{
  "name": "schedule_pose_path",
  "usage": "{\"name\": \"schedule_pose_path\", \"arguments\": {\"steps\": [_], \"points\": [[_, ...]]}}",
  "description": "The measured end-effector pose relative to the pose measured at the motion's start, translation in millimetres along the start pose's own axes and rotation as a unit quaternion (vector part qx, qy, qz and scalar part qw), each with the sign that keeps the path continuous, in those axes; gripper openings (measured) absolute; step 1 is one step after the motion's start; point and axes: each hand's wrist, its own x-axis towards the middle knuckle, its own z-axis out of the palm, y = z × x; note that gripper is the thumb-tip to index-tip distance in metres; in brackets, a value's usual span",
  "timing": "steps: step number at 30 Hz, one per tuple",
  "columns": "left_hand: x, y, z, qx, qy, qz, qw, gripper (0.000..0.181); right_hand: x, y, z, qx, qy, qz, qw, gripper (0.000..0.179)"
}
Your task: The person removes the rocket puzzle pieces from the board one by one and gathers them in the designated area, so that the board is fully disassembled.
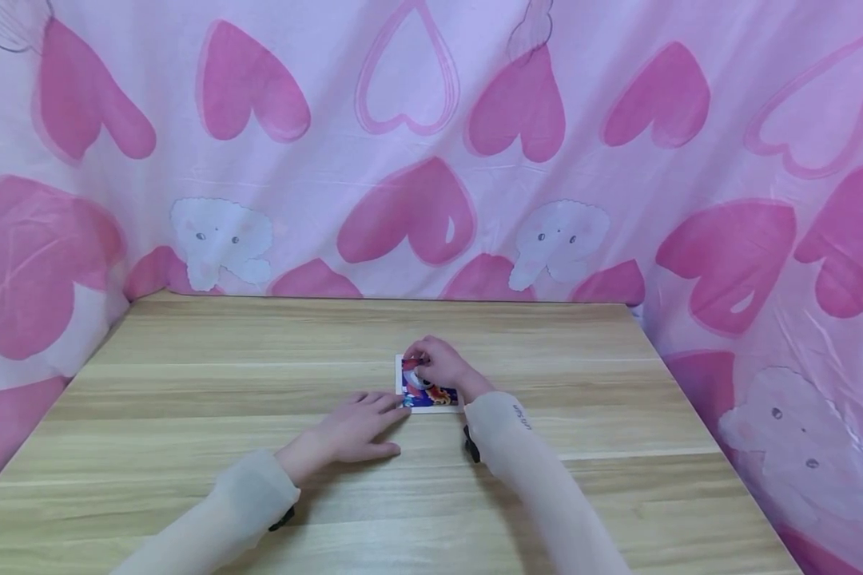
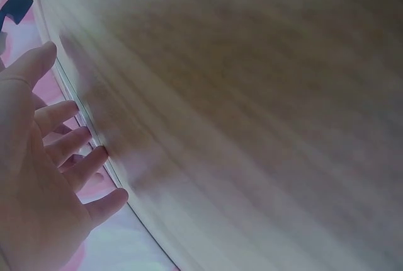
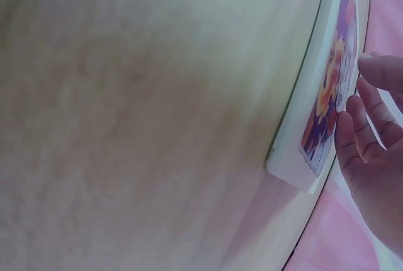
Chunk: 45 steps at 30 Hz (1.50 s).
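A small, flat white slab (image 1: 435,410) with a colourful purple, red and orange picture lies on the wooden table. In the right wrist view the same slab (image 3: 296,165) shows raised white edges around the picture (image 3: 327,98). The right hand (image 1: 442,363) is bent over its upper part, thumb and fingers drawn close together at the picture. Whether they pinch something is hidden. Flat on the table, the left hand (image 1: 355,427) has spread fingers, and its fingertips touch the slab's lower left corner. Only table and that hand (image 2: 44,176) show in the left wrist view.
The wooden table (image 1: 259,343) spreads out around both hands. Behind it and along both sides hangs pink cloth (image 1: 316,176) with hearts and white animal figures. A dark strap piece (image 1: 471,444) shows under the right sleeve.
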Motion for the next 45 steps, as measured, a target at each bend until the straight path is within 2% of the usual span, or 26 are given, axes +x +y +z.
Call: {"name": "schedule_pose_path", "arguments": {"steps": [7,12,18,19,27,32,41,45], "points": [[1.2,-0.7,1.0,0.003,-0.001,0.001,1.0000,0.063,1.4,-4,-2,-0.046,-0.024,-0.007,0.9987,0.028],[1.4,-0.2,0.2,-0.002,-0.001,0.001,1.0000,0.061,4.2,-7,-5,-0.056,-0.056,0.018,0.9967,0.030],[1.3,0.9,0.0,-0.003,-0.005,0.001,1.0000,0.061,8.4,-10,-8,-0.059,-0.088,0.049,0.9932,0.029],[1.3,1.0,-0.1,-0.002,-0.005,0.001,1.0000,0.061,10.9,-4,-6,-0.057,-0.087,0.042,0.9936,0.029],[1.5,2.6,-2.7,-0.002,0.001,0.005,1.0000,0.059,12.1,-12,-9,-0.037,-0.109,0.088,0.9894,0.029],[2.2,2.3,-1.4,0.004,-0.008,-0.002,1.0000,0.060,11.7,-11,-8,-0.038,-0.094,0.080,0.9916,0.030],[2.0,2.5,-1.1,0.004,-0.018,-0.014,0.9997,0.062,9.9,-5,-5,-0.067,-0.060,0.027,0.9956,0.032],[2.6,2.7,0.1,0.007,-0.019,-0.012,0.9997,0.063,8.1,-5,-5,-0.060,-0.049,0.008,0.9970,0.031]]}}
